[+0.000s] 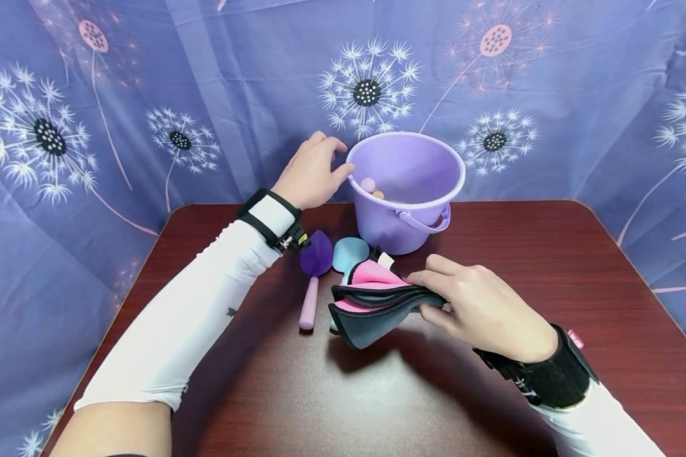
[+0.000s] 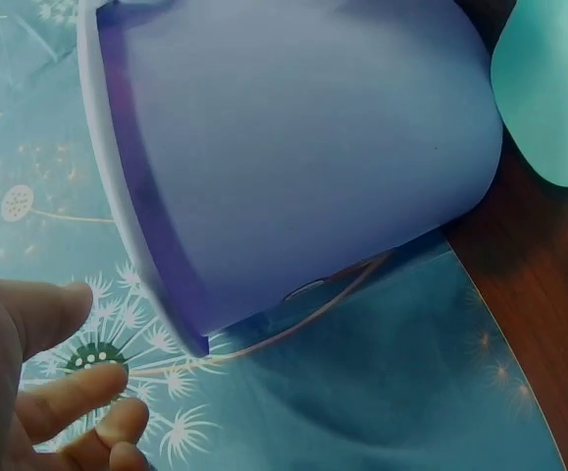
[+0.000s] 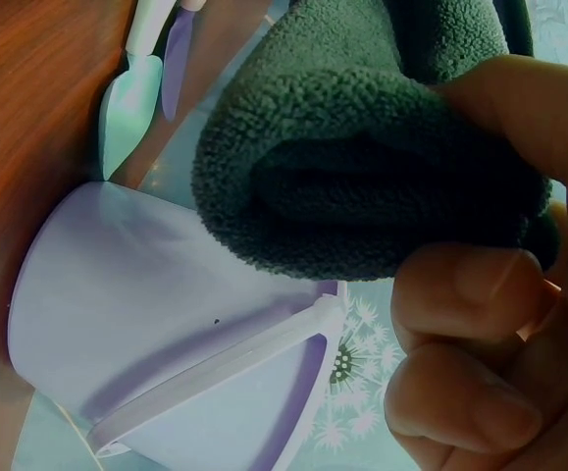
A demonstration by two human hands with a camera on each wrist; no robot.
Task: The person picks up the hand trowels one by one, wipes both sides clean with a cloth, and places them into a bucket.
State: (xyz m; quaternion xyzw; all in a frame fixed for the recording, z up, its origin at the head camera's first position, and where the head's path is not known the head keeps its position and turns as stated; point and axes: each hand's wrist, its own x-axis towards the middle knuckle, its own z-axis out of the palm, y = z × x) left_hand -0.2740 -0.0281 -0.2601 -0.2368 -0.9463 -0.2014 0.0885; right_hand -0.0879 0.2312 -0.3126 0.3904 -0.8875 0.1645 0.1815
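Note:
My left hand (image 1: 314,170) hovers at the left rim of a light purple bucket (image 1: 391,231), fingers loosely bent with nothing in them. From the left wrist view, a gap shows between those fingers and the bucket's rim. My right hand (image 1: 480,311) pinches a folded cloth (image 1: 371,327), dark grey and fuzzy on one side, pink on the other, with black edging. The cloth is held above the table in front of the bucket. In the right wrist view its rolled grey fold (image 3: 303,118) faces the camera, the thumb on one side and fingers underneath.
Inside the bucket lie a pink ball (image 1: 368,185) and an orange one (image 1: 378,195). A purple toy shovel (image 1: 317,254) with a pink handle lies left of a teal shovel (image 1: 350,252), partly covered by the cloth. Behind the brown table (image 1: 526,247) hangs a blue dandelion-print curtain (image 1: 263,76).

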